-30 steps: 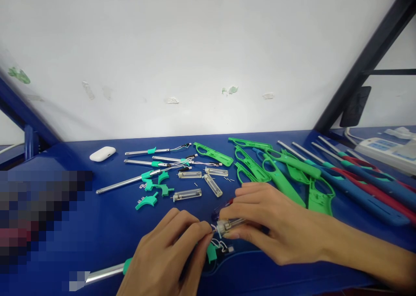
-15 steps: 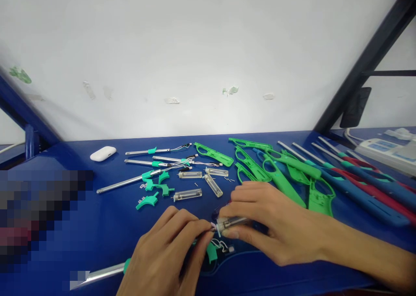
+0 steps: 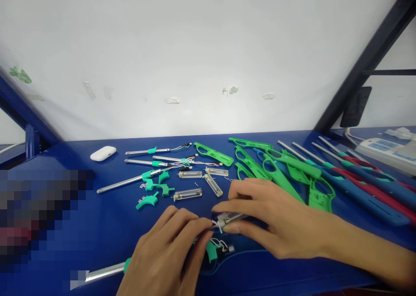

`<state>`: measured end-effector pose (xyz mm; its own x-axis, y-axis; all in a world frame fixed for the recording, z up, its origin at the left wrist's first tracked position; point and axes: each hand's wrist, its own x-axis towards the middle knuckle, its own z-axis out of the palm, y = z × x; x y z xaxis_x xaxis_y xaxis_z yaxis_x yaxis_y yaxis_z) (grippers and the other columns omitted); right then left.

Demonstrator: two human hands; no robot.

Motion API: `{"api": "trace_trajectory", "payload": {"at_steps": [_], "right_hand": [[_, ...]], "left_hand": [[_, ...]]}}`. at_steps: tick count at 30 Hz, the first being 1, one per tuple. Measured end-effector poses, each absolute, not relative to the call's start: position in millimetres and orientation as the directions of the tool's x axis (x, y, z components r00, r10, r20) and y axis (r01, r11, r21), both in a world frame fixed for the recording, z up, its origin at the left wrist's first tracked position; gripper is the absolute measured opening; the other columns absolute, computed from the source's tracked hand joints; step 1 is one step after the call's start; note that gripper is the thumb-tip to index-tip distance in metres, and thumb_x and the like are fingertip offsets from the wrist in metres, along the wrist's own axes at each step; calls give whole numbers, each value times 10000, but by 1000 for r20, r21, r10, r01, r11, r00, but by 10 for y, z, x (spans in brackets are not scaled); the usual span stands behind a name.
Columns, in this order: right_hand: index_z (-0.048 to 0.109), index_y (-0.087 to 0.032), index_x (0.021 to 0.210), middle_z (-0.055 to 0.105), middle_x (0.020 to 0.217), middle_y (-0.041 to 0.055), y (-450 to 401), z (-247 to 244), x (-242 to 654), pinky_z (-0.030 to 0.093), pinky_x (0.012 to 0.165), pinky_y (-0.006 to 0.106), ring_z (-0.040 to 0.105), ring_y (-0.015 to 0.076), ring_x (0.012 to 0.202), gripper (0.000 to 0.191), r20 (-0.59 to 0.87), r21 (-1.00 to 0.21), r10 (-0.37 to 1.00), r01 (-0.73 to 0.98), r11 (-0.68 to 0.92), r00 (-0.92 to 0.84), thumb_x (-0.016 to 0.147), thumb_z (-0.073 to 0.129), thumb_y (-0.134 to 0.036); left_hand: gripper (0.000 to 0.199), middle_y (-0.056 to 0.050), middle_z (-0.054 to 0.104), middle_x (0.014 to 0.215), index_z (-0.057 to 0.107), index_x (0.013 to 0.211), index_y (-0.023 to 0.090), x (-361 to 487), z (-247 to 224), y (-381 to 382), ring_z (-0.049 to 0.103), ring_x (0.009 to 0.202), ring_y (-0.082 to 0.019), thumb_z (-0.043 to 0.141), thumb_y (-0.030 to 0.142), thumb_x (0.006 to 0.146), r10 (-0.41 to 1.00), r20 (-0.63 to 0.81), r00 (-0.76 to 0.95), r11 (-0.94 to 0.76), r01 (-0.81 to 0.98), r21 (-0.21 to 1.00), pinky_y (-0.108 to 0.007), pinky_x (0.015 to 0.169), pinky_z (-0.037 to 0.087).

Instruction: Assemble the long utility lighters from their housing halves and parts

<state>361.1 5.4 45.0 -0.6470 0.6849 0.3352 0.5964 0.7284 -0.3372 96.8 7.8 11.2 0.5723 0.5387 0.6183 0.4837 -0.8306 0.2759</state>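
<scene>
My right hand (image 3: 269, 220) pinches a clear lighter fuel tank (image 3: 229, 220) between thumb and fingers, its valve end turned to the left. The closed fingertips of my left hand (image 3: 169, 248) grip a thin pale tube (image 3: 214, 223) close against that valve end. Beneath both hands lies a blue lighter casing half (image 3: 224, 260), partly covered. A teal trigger piece (image 3: 211, 252) and white wires (image 3: 222, 244) show in it. A metal lighter tube (image 3: 107, 273) sticks out to the left from under my left hand.
Several clear fuel tanks (image 3: 188, 194), wired metal tubes (image 3: 123, 183) and teal triggers (image 3: 147, 201) lie beyond my hands. Green casing parts (image 3: 282, 181) and assembled blue and red lighters (image 3: 367, 196) lie to the right. A white case (image 3: 103, 153) sits at the back left.
My right hand and the fuel tank have shifted slightly up, and its index finger now reaches further left over the tank. My left hand stays nearly in place.
</scene>
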Motion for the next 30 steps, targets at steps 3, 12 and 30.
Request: {"api": "trace_trajectory", "payload": {"at_steps": [3,12,30], "right_hand": [[726,-202,1298,763,1029,27,77,456,3641,466,825,299,677,175,886,255,355,-380,682,567,731,-640,1123,643,-368],[768,-189,1017,762,903,17,92,521,3642,459,766,299,668,161,801,288,351,-391,701,583,712,-621,1147,581,-366],[808,-203,992,768,945,-8,100,612,3670,476,731,252,719,134,826,164,113,-520,764,618,590,-635,1081,711,-301]], "left_hand": [[235,15,752,1014,687,1221,268,950,85,86,708,872,-158,565,120,1086,553,599,580,-823,494,281,-260,779,633],[239,7,743,1016,680,1239,263,947,67,105,695,872,-163,559,116,1095,547,581,603,-829,490,271,-277,788,643],[153,-43,738,990,737,1132,223,977,101,70,680,845,-194,598,180,1086,485,571,663,-871,428,242,-298,708,659]]}}
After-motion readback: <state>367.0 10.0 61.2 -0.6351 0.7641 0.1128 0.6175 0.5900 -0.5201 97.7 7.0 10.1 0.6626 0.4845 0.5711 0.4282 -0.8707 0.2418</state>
